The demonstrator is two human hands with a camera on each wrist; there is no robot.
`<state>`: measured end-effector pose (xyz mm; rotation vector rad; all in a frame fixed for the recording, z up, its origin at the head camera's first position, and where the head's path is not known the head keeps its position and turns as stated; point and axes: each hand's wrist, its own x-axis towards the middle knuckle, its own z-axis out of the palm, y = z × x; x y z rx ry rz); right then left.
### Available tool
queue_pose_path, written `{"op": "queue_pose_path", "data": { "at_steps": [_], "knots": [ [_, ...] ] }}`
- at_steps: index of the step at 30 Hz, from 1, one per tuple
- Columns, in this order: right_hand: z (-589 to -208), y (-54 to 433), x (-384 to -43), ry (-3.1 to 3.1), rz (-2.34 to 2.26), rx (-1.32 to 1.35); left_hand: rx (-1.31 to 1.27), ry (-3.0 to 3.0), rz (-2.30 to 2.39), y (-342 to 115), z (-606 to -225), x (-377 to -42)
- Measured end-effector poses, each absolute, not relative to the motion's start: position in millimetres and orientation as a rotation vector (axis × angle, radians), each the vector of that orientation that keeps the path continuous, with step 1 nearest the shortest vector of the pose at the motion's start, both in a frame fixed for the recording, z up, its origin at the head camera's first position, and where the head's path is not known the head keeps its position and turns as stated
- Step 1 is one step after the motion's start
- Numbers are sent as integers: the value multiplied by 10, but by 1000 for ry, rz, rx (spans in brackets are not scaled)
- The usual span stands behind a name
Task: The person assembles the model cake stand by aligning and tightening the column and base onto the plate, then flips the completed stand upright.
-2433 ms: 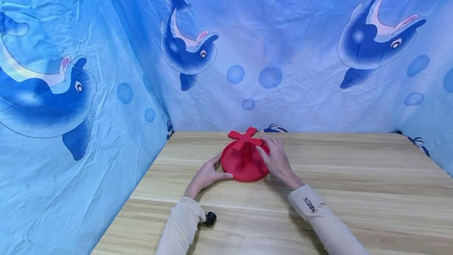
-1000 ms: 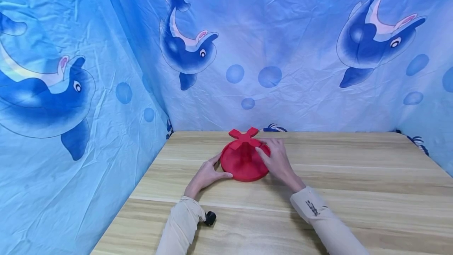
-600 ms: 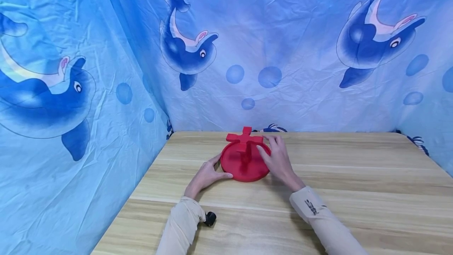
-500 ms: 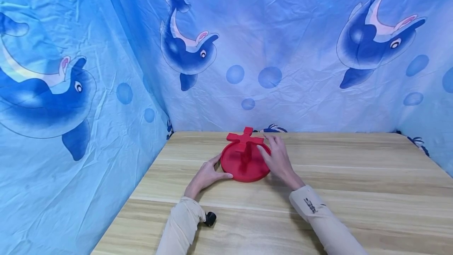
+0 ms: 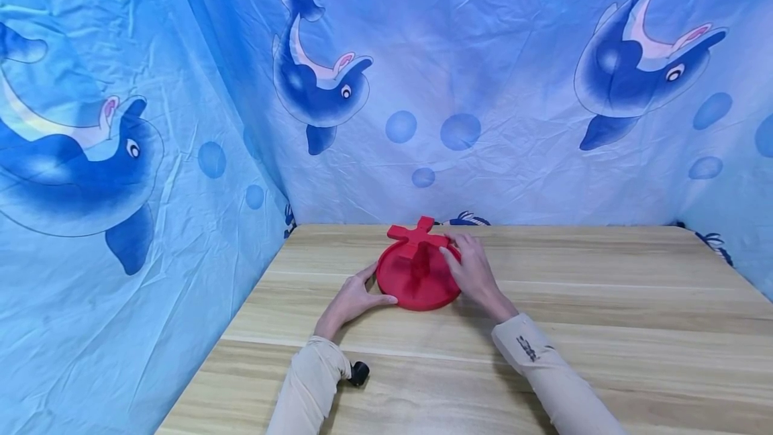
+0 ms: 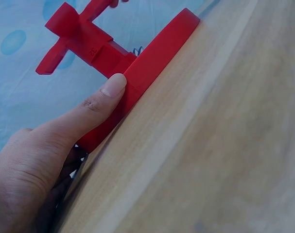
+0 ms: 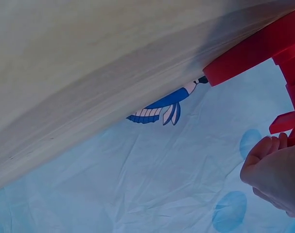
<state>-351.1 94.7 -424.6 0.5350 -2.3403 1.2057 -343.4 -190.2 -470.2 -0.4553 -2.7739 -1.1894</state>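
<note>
A red round base [image 5: 419,291] with a low raised rim sits flat on the table. From its middle rises a thick red post [image 6: 101,53], topped by a four-armed red cross handle [image 5: 417,237]. My left hand [image 5: 352,297] grips the base's left side, its thumb on the near rim and its fingers round the far left edge. My right hand [image 5: 474,274] pinches the end of the cross handle's right arm between thumb and fingers. In the right wrist view the fingers curl in at that arm, and the hand hides part of it.
The wood-grain table [image 5: 604,327] reaches back to a blue curtain [image 5: 513,180] printed with dolphins and bubbles. A second curtain [image 5: 181,254] runs along the left edge. A small black piece [image 5: 359,373] is at the left sleeve [image 5: 314,374].
The cross handle has turned back and forth, lately a little clockwise. My right thumb and fingers have drawn closer round its right arm. The base and left hand stay put.
</note>
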Motion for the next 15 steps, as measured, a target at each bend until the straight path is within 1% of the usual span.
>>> {"op": "queue_pose_path", "data": {
  "at_steps": [9,15],
  "knots": [
    [-4269,950,-3414,-2337,1196,551,-466,-2768,-1197,-1906,-4712,-3444],
    [-4277,942,-3417,-2309,1208,554,-467,-2767,-1206,-1904,-4715,-3454]
  ]
}}
